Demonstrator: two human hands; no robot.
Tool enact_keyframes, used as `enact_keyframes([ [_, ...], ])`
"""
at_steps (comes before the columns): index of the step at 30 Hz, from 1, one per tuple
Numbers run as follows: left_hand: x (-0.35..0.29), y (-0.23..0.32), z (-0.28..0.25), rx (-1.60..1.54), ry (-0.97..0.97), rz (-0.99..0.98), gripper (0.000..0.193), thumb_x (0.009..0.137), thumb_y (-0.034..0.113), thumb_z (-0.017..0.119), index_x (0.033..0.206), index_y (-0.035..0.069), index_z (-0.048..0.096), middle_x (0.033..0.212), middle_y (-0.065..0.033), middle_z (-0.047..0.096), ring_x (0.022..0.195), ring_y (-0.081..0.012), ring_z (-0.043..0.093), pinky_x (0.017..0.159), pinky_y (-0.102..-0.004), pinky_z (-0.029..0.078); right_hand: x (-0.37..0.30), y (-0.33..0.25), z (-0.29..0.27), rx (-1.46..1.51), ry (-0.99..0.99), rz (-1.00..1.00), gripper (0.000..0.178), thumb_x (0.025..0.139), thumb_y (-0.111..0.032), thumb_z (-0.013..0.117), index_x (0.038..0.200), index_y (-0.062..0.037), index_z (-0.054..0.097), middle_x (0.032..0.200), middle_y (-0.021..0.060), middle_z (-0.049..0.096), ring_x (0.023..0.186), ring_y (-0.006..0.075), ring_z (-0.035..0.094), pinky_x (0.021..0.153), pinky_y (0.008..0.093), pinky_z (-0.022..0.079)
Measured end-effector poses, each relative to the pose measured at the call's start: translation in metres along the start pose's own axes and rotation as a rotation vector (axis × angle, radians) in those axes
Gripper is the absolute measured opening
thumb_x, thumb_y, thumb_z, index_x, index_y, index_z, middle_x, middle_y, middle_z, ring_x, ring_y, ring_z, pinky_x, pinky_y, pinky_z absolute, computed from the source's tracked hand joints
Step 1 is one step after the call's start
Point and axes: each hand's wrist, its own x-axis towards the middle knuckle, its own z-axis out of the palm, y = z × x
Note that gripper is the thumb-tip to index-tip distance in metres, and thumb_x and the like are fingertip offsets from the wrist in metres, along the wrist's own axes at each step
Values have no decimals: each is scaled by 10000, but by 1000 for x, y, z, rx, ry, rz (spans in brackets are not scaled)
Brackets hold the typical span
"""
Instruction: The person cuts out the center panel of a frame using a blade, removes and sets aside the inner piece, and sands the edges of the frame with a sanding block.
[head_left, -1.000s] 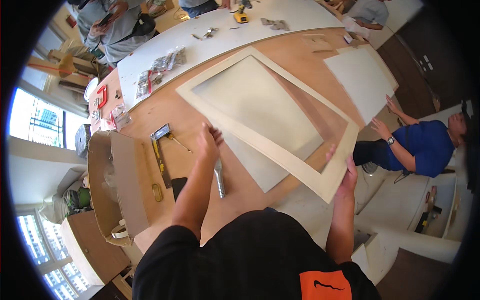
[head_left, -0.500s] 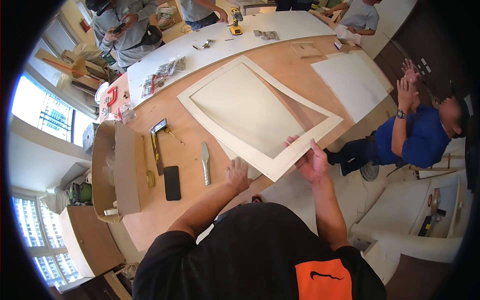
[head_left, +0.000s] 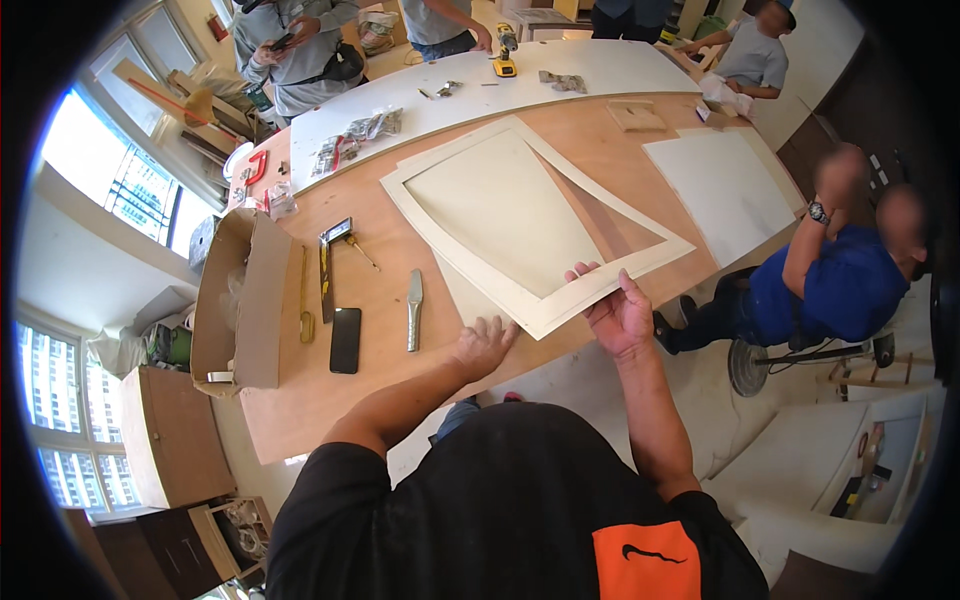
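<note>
My right hand [head_left: 622, 318] grips the near rail of a cream frame [head_left: 650, 262], thumb and fingers on either side of it. That near side is tilted up off the table, while the far end lies over a cream panel [head_left: 465, 295]. My left hand [head_left: 485, 347] lies on the panel's near edge, fingers somewhat apart, beside the frame's near corner and holding nothing. Left of it on the wooden table [head_left: 300, 420] are a silver-handled knife-shaped tool [head_left: 414, 312], a black phone [head_left: 345, 340], a try square [head_left: 328, 270] and a thin screwdriver [head_left: 362, 252].
An open cardboard box [head_left: 262, 310] stands at the table's left. Along the far side, a white board [head_left: 430, 105] carries a yellow drill [head_left: 504, 52] and bagged hardware [head_left: 375, 125]. Another white panel [head_left: 705, 190] lies right. A person in blue [head_left: 830, 275] stands nearby; others are beyond the table.
The view has shifted, moving the far table lower in the picture. My left hand has come closer to the frame's near corner. My right hand keeps hold of the frame.
</note>
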Motion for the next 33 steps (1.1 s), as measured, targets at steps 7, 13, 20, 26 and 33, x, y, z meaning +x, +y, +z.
enact_keyframes([
  [7, 9, -57, -68, 65, 82, -69, 461, 906, 138, 543, 1337, -27, 554, 1347, -251, 554, 1179, -375, 545, 915, -506, 461, 12, -4, 20, 38, -125, 10, 450, 996, -303, 634, 1252, 58, 557, 1359, 255, 579, 1349, 453, 501, 1151, 578, 409],
  [13, 32, -72, -59, -19, 240, -227, 362, 784, 56, 597, 1128, -56, 599, 1162, -266, 585, 1138, -426, 541, 975, -531, 455, 21, -5, 39, 114, -114, 16, 420, 999, -286, 626, 1203, 73, 549, 1317, 261, 584, 1323, 470, 512, 1146, 590, 418],
  [20, 40, -57, -53, 16, -152, -332, 330, 919, 158, 531, 1209, 24, 615, 1161, -191, 654, 1032, -334, 638, 810, -466, 522, 36, -13, 18, 147, -144, 48, 516, 1017, -283, 603, 1301, 138, 510, 1373, 296, 566, 1361, 477, 485, 1182, 568, 399],
  [26, 12, 2, -179, -134, 114, -87, 254, 874, 166, 570, 1068, 11, 627, 926, -120, 625, 880, -302, 618, 730, -436, 508, 34, -42, 10, 91, -45, 8, 465, 1017, -261, 619, 1185, 168, 557, 1308, 333, 595, 1330, 494, 511, 1168, 577, 428],
  [33, -18, -18, -327, -399, 70, 64, 239, 779, 110, 678, 1007, 43, 647, 884, -56, 641, 798, -263, 622, 704, -393, 510, 42, -88, -9, -45, 36, 122, 480, 1020, -216, 572, 1272, 189, 517, 1371, 333, 566, 1356, 468, 501, 1189, 535, 410],
])
